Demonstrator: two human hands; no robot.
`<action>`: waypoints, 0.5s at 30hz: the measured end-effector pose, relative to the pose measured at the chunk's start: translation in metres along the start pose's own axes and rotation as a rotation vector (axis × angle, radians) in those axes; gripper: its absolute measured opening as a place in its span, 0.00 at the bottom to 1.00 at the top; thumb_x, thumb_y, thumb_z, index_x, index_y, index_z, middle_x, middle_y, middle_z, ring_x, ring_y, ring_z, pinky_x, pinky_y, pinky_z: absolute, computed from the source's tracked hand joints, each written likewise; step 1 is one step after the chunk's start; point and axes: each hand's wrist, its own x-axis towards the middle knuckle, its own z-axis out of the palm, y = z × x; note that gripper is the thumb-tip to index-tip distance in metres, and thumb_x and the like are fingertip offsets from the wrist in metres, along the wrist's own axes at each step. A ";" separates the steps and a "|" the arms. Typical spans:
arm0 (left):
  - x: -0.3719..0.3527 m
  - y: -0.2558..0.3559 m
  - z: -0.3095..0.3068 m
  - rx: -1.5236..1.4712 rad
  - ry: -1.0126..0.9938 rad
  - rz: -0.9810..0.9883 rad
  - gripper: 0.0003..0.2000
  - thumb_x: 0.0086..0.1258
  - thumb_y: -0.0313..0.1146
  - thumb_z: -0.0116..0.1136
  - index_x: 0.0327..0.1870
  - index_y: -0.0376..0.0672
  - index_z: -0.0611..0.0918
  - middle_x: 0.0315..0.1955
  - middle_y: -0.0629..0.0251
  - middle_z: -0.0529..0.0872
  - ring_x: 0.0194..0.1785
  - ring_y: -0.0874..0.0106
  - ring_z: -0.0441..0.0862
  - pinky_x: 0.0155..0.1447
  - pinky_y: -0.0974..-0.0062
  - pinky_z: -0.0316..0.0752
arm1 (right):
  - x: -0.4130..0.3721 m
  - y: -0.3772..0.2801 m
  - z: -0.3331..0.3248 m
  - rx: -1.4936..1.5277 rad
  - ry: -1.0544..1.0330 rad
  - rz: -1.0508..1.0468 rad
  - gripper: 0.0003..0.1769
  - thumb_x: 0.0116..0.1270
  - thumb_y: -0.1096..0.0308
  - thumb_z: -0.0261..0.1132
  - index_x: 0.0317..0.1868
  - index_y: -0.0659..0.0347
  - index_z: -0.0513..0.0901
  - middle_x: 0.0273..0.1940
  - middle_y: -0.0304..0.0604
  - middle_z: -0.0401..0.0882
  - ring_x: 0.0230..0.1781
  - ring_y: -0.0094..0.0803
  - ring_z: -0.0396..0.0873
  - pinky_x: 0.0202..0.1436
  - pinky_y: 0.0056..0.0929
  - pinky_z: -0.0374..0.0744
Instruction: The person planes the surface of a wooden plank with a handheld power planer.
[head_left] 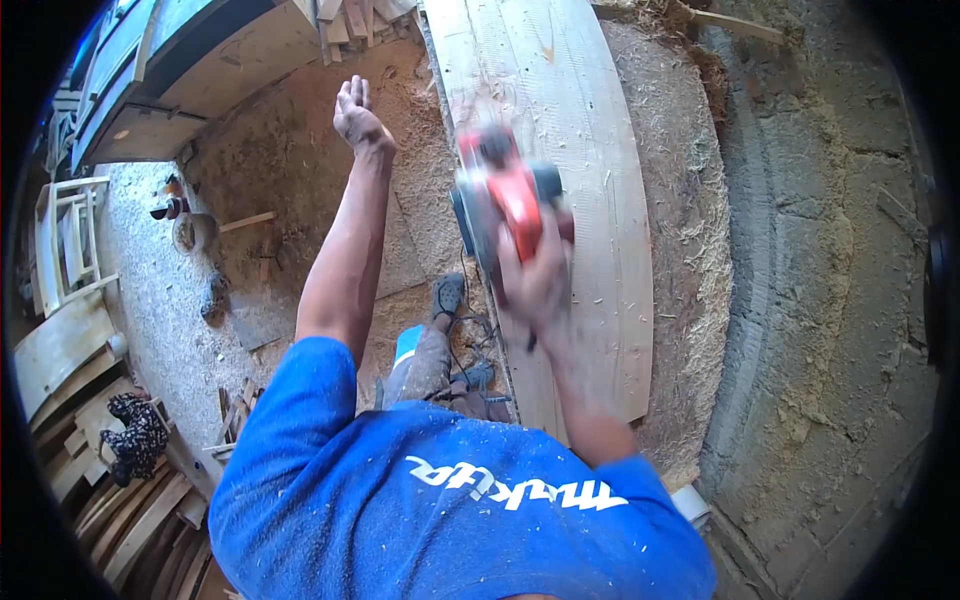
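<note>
My right hand (540, 275) is closed round the rear handle of a red and black electric planer (518, 205), both smeared by motion. The planer rests over the left part of a wide pale wooden board (605, 270), whose right edge is curved. Thin shavings lie on the board. Out to the left of the board, my left hand (358, 115) is raised in the air with its fingers stretched out, holding nothing. A dark cord (470, 330) hangs beside the board near my legs.
Shavings cover the bench surface (685, 210) right of the board. On the left are a wooden frame (75, 240), stacked wood pieces (140, 520) and a power tool (175, 198) on the floor. A cabinet-like structure (210, 80) stands at upper left. My shoe (449, 295) is below.
</note>
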 end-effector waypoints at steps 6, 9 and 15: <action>-0.010 -0.008 -0.077 0.029 0.154 -0.117 0.31 0.86 0.41 0.39 0.78 0.22 0.57 0.77 0.36 0.65 0.80 0.51 0.65 0.85 0.61 0.59 | -0.138 -0.020 -0.045 0.062 -0.081 0.334 0.23 0.72 0.66 0.66 0.64 0.63 0.75 0.38 0.58 0.86 0.35 0.55 0.89 0.38 0.48 0.85; -0.039 -0.018 -0.164 0.060 0.286 -0.181 0.27 0.87 0.37 0.38 0.76 0.21 0.61 0.73 0.35 0.70 0.77 0.51 0.71 0.81 0.61 0.69 | -0.096 -0.020 -0.031 0.026 -0.073 0.252 0.22 0.72 0.66 0.66 0.63 0.63 0.75 0.38 0.58 0.86 0.34 0.55 0.89 0.37 0.48 0.84; -0.106 -0.027 -0.485 0.227 0.267 -0.318 0.26 0.86 0.33 0.30 0.80 0.28 0.56 0.75 0.43 0.67 0.78 0.49 0.68 0.80 0.54 0.69 | 0.055 -0.016 0.030 0.070 0.030 0.053 0.18 0.73 0.64 0.64 0.59 0.63 0.75 0.36 0.60 0.84 0.36 0.62 0.86 0.40 0.55 0.82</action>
